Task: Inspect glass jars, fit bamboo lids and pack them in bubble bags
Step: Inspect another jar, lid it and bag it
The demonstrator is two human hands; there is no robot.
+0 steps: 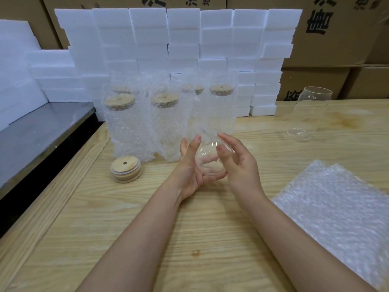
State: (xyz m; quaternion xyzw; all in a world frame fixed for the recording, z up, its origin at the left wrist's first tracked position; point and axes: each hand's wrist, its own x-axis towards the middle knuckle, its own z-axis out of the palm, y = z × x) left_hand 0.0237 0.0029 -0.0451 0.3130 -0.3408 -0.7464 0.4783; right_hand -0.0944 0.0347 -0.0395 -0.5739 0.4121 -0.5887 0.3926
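Desk (210, 239) in front of me: pale wood with strong straight grain, a small dark knot near the middle and an amber stain toward the far right. Beside its left edge runs a dark grey metal-topped surface (42, 131) with dull reflections. At the far side of the desk, white foam blocks (183, 39) are stacked in columns, many courses high. More white foam slabs (16, 70) are piled at my far left. Behind the foam, brown cardboard cartons (336, 39) fill the rear, some with black printed characters, partly cut off. Light is even and soft, shadows faint.
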